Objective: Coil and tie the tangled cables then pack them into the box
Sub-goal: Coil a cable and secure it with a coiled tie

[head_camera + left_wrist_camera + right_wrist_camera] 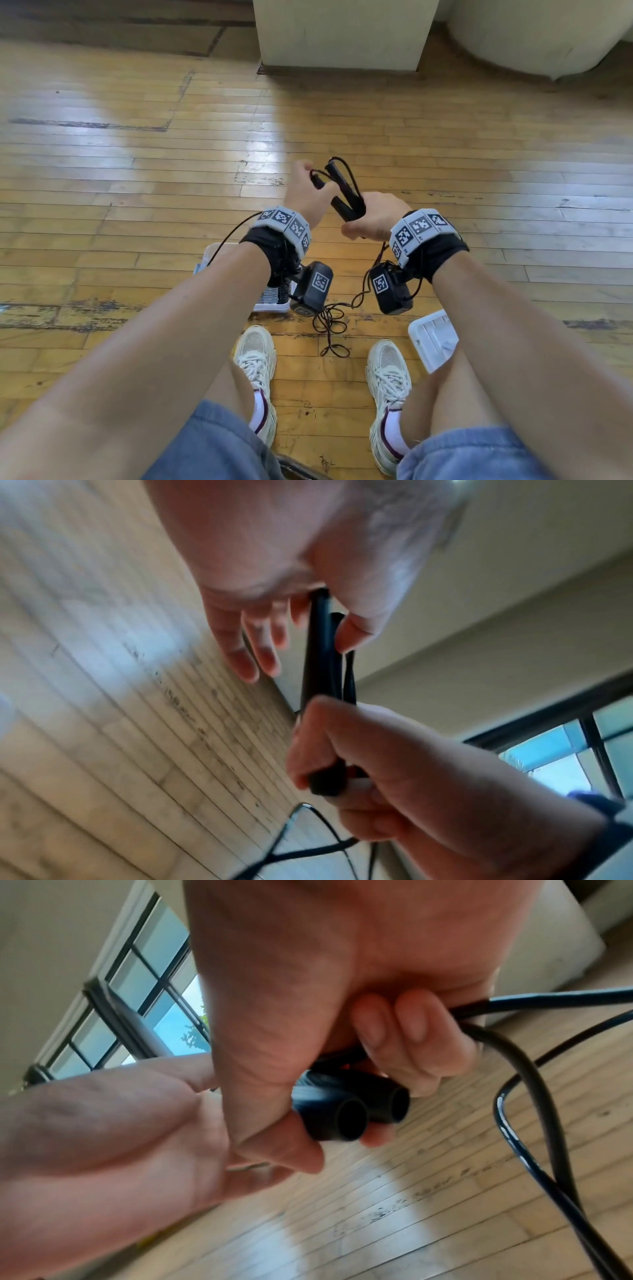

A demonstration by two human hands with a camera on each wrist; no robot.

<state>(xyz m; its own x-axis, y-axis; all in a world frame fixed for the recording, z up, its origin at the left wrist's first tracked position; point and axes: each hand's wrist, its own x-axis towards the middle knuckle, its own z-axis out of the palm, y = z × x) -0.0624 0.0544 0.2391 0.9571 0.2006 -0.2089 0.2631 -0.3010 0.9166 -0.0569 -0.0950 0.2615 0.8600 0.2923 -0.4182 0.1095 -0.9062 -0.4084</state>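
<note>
A thin black cable with two thick tube-shaped ends (pixel 346 195) is held up over the wooden floor. My right hand (pixel 376 219) grips both tubes (pixel 349 1112) side by side in its fist, and thin cable (pixel 534 1085) runs out past its fingers. Above it, my left hand (pixel 308 192) pinches the upper part of the tubes (pixel 322 647) between thumb and forefinger, with its other fingers (pixel 253 653) straight. The rest of the cable (pixel 330 322) hangs down and lies in loose loops on the floor between my feet. A white box (pixel 219 253) sits on the floor, mostly hidden under my left forearm.
A white lid or tray (pixel 433 339) lies on the floor by my right knee. My two shoes (pixel 257 363) stand close to the cable loops. A pale cabinet base (pixel 342 37) and a rounded pale object (pixel 534 34) stand at the far side of the plank floor.
</note>
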